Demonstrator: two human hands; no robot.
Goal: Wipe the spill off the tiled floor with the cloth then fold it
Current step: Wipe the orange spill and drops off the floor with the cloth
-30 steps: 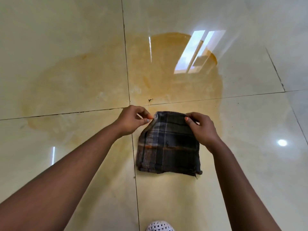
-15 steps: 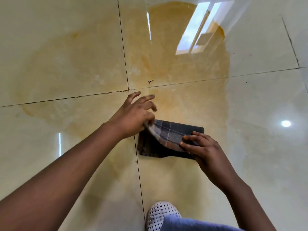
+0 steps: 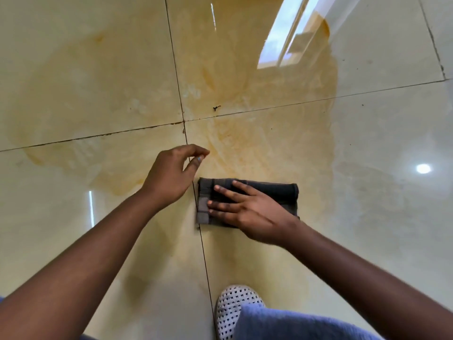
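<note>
Flattening the folded cloth [image 3: 269,190] on the tiled floor [image 3: 367,217], my right hand [image 3: 247,207] is pressing with straight fingers.
I am keeping that palm flat to crease it squarely; my left hand [image 3: 171,175] is hovering just beside, loosely curled, seemingly holding nothing, while yellowish spill [image 3: 245,77] is lingering beyond.

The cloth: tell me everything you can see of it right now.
The cloth is dark plaid fabric with grey checks at its left end, folded into a flat, narrow rectangle. It lies on the tiled floor, its left edge at a grout line. The right hand presses it with straight fingers; the left hand is off it.
</note>
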